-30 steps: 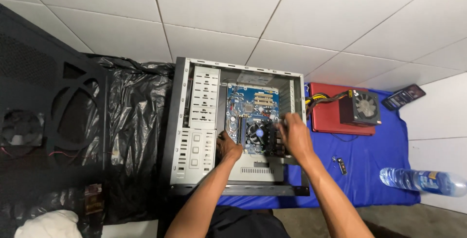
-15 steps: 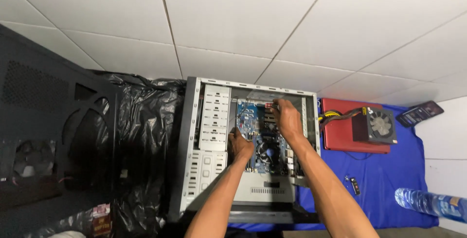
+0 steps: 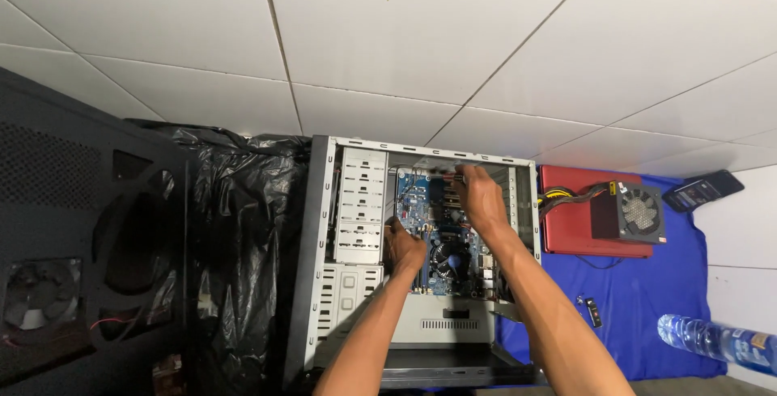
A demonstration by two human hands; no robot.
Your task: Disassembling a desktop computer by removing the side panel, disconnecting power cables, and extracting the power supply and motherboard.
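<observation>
Both hands inside open computer case [image 3: 324, 226]. Left hand [image 3: 405, 246] fingers curled on blue motherboard [image 3: 429, 202] edge. Right hand [image 3: 477, 193] fingertips pinch together at board's top; held item unclear.

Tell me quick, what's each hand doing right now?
Left hand: resting on the motherboard edge, grip cannot be told.
Right hand: on the motherboard's upper part, fingers curled; holding anything cannot be told.

White tiled floor [image 3: 421, 40]. Directly on it: blue cloth [image 3: 647, 323], black plastic sheet [image 3: 235, 234], black side panel [image 3: 73, 242], clear water bottle [image 3: 716, 341] at the cloth's edge, open computer case [image 3: 324, 266] across sheet and cloth.
</observation>
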